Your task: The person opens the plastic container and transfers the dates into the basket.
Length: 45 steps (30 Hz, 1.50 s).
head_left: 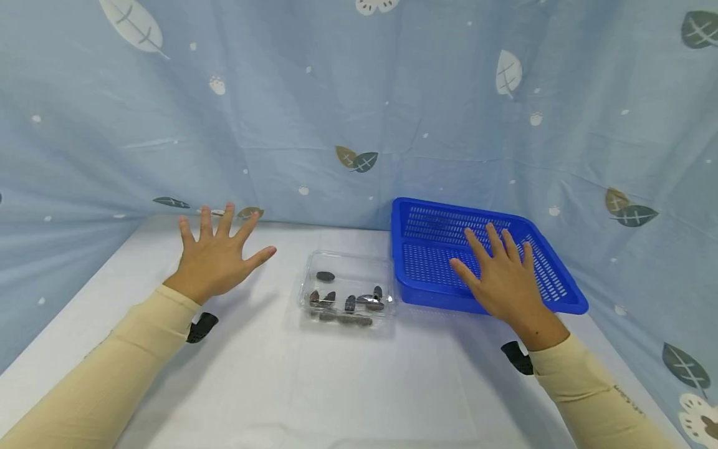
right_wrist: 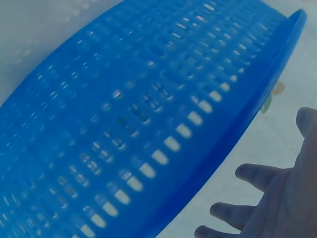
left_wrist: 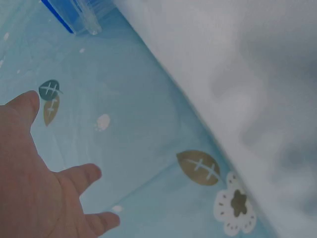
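My left hand (head_left: 215, 259) hovers over the left side of the table, palm down, fingers spread and holding nothing. On the other side, my right hand (head_left: 507, 284) also has spread fingers; it overlaps the front right of a blue plastic basket (head_left: 432, 297) in the head view. Between the hands stands a clear plastic box (head_left: 353, 265) with several dark oval pieces (head_left: 325, 275) inside, too small to identify. In the right wrist view the basket's slotted wall (right_wrist: 198, 168) lies beside my fingers. The left wrist view shows a corner of the clear box (left_wrist: 89, 20).
A white cloth (head_left: 348, 386) covers the table. Behind it and along both sides hangs a light blue curtain (head_left: 269, 112) with printed leaves. The basket stands right beside the box, near the back curtain. Black straps (head_left: 202, 327) show at the wrists.
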### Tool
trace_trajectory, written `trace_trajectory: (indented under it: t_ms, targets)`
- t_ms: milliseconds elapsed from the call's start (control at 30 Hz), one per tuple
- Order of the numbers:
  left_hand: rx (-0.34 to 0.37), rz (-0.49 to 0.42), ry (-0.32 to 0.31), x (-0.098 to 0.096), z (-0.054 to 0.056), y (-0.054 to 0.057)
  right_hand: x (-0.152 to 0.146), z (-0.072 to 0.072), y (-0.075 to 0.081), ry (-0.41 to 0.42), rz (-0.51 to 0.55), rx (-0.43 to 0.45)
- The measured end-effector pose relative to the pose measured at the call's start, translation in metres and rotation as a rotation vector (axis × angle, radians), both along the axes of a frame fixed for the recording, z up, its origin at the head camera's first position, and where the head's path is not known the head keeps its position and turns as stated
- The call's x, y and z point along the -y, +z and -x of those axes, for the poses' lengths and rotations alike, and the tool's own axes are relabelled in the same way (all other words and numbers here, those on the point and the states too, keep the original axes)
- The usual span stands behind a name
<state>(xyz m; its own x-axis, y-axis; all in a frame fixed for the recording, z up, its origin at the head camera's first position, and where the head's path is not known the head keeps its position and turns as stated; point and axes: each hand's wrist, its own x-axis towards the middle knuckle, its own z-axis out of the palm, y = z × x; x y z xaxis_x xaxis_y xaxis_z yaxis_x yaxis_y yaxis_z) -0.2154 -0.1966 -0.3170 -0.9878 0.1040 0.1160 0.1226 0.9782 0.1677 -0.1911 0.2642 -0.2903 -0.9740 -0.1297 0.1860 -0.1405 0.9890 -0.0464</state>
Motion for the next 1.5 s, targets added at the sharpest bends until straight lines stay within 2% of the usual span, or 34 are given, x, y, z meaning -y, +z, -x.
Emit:
trace_trajectory:
  t_ms: [267,333,400,500,600,667,767,833,900,967,1067,1300,1500]
  targets:
    - [-0.042,0.027,-0.001,0.0,-0.001,-0.003,0.003,-0.003,0.0,0.004,0.002,0.001]
    - [-0.063,0.032,-0.003,-0.001,-0.002,-0.003,0.007,-0.006,-0.001,0.022,0.025,-0.026]
    - [-0.106,0.026,-0.02,-0.005,-0.004,-0.003,0.014,-0.01,-0.002,0.074,0.078,-0.094]
    - [-0.241,0.009,-0.102,-0.015,-0.01,-0.006,0.034,-0.021,-0.007,0.201,0.217,-0.222]
    - [-0.393,-0.025,-0.258,-0.028,-0.019,-0.008,0.064,-0.034,-0.011,0.362,0.397,-0.268]
    - [-0.457,-0.046,-0.389,-0.037,-0.025,-0.012,0.086,-0.043,-0.015,0.454,0.541,-0.193]
    - [-0.476,-0.068,-0.572,-0.047,-0.033,-0.019,0.118,-0.05,-0.025,0.569,0.764,0.011]
    - [-0.478,-0.075,-0.654,-0.051,-0.038,-0.024,0.135,-0.052,-0.034,0.6,0.907,0.183]
    - [-0.487,-0.079,-0.705,-0.054,-0.041,-0.029,0.147,-0.052,-0.044,0.611,1.015,0.336]
    - [-0.492,-0.083,-0.726,-0.055,-0.043,-0.033,0.155,-0.052,-0.053,0.6,1.099,0.461]
    - [-0.492,-0.083,-0.736,-0.055,-0.045,-0.037,0.161,-0.051,-0.063,0.554,1.182,0.581]
    - [-0.504,-0.08,-0.742,-0.054,-0.046,-0.041,0.17,-0.052,-0.082,0.389,1.333,0.781]
    - [-0.524,-0.064,-0.734,-0.054,-0.044,-0.04,0.172,-0.053,-0.092,0.327,1.411,0.879]
